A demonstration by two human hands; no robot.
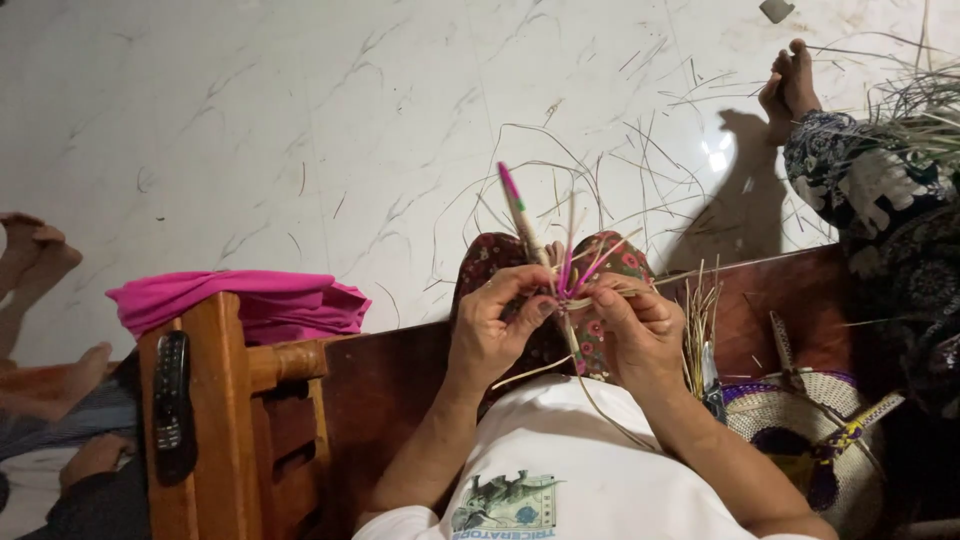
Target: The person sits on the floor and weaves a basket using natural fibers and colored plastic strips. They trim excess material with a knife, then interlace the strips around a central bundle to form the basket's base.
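Pink-and-natural straw strips (572, 285) are pinched by both hands, left hand (492, 325) and right hand (632, 328), just left of the woven basket (800, 425).

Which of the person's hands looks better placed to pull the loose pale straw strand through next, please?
Probably the right hand: its fingertips pinch the pale and pink straw strands at the weave's centre. The left hand is occupied, gripping the thin white stick with a pink tip against the work.

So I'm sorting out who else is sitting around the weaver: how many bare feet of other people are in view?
4: two feet together at top right, one foot at the left edge, one foot lower left beside the wooden armrest. Others may be hidden.
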